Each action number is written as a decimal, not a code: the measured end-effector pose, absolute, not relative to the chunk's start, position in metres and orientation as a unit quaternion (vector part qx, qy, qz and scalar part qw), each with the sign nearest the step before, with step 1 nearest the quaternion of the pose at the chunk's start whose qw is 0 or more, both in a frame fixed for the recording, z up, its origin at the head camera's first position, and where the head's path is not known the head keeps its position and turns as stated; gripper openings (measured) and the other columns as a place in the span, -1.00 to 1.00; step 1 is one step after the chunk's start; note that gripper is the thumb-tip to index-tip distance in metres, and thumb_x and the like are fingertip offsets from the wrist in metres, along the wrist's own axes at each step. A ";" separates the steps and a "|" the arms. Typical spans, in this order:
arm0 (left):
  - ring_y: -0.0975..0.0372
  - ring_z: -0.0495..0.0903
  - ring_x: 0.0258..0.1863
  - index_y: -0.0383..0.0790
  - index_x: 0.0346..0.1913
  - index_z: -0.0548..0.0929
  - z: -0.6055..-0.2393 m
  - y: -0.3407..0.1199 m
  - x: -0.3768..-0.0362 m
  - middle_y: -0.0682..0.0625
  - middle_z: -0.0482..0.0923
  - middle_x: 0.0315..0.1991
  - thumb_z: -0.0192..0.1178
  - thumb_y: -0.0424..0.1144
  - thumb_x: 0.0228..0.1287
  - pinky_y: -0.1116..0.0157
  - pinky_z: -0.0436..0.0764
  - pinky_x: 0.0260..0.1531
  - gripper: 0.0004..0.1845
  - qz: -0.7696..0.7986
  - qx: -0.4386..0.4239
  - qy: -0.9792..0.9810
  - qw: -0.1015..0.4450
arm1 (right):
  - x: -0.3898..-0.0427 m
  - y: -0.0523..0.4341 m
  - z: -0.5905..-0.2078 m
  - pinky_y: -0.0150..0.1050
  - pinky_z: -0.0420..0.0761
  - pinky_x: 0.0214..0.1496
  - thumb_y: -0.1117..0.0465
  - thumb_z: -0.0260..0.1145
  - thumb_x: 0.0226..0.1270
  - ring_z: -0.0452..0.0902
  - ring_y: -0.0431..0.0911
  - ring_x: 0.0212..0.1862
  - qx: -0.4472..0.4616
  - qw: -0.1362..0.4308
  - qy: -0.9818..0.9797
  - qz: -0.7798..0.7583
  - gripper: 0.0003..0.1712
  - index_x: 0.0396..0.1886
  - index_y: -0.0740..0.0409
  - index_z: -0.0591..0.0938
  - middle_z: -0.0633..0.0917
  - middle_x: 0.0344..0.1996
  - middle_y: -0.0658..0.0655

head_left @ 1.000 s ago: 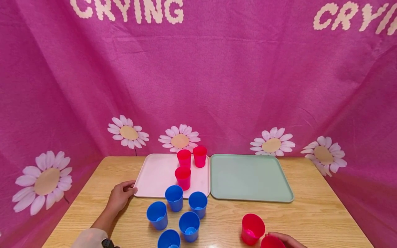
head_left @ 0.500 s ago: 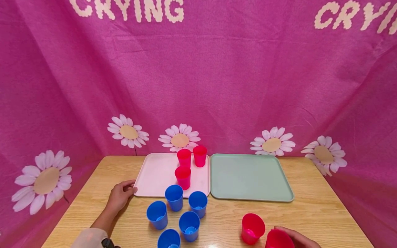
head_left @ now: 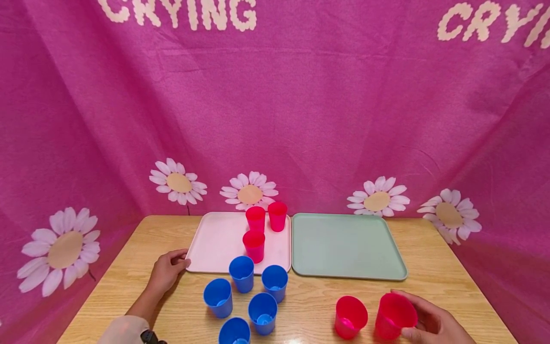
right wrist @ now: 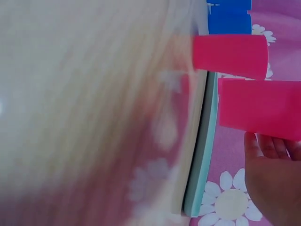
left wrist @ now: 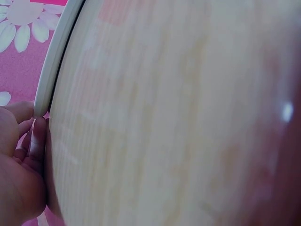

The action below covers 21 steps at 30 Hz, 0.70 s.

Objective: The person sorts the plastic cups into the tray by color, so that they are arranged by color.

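Observation:
My left hand (head_left: 165, 273) is at the front left corner of the pink tray (head_left: 210, 248), pinching its rim between thumb and fingers; in the left wrist view the tray rim (left wrist: 51, 66) meets the fingertips. My right hand (head_left: 436, 322) grips a red cup (head_left: 394, 317), thumb on the near side and fingers behind. This cup (right wrist: 258, 106) seems raised off the table in the right wrist view. Just left of it stands another red cup (head_left: 350, 317) on the table. Several blue cups (head_left: 263, 313) stand upright in front of the pink tray.
On the pink tray's right part stand three red cups (head_left: 254, 246). A green tray (head_left: 348, 246) lies beside it on the wooden table (head_left: 309, 301). Behind and at the sides hangs a pink flowered cloth (head_left: 301, 119).
My right hand has come further into view, moving up and slightly right with the red cup. The left hand and the other cups have stayed in place.

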<state>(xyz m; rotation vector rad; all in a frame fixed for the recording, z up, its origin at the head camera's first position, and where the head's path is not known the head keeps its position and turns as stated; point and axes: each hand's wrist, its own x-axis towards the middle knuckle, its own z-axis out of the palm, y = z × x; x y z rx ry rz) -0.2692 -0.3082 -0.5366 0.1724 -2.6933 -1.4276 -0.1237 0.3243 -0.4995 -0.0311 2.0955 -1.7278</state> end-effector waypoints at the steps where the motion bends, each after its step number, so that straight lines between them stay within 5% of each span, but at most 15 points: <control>1: 0.18 0.53 -0.26 -0.57 0.20 0.59 -0.537 -0.308 -0.269 -0.25 0.67 -0.17 0.29 -0.46 0.39 0.52 0.56 -0.37 -0.61 -0.467 0.057 -0.881 0.044 | -0.126 0.324 -0.497 -0.22 0.71 0.10 0.21 0.36 0.46 0.60 -0.17 0.09 -0.016 0.199 0.771 -0.604 -0.11 0.57 0.45 0.11 0.57 0.31 0.26; 10: 0.14 0.52 -0.24 -0.56 0.22 0.59 -0.538 -0.309 -0.270 -0.26 0.66 -0.15 0.27 -0.46 0.39 0.52 0.56 -0.37 -0.61 -0.465 0.059 -0.882 0.041 | -0.149 0.310 -0.480 -0.30 0.70 0.04 0.09 0.42 0.42 0.56 -0.10 0.15 0.005 0.139 0.818 -0.558 -0.13 0.58 0.27 0.25 0.49 0.38 0.35; 21: 0.10 0.53 -0.20 -0.57 0.24 0.57 -0.538 -0.309 -0.271 -0.26 0.65 -0.13 0.26 -0.44 0.41 0.53 0.57 -0.36 -0.60 -0.472 0.062 -0.879 0.035 | -0.188 0.291 -0.476 -0.30 0.70 0.04 0.16 0.39 0.44 0.54 -0.29 0.13 -0.088 0.071 0.824 -0.555 -0.26 0.53 0.18 0.37 0.58 0.29 0.30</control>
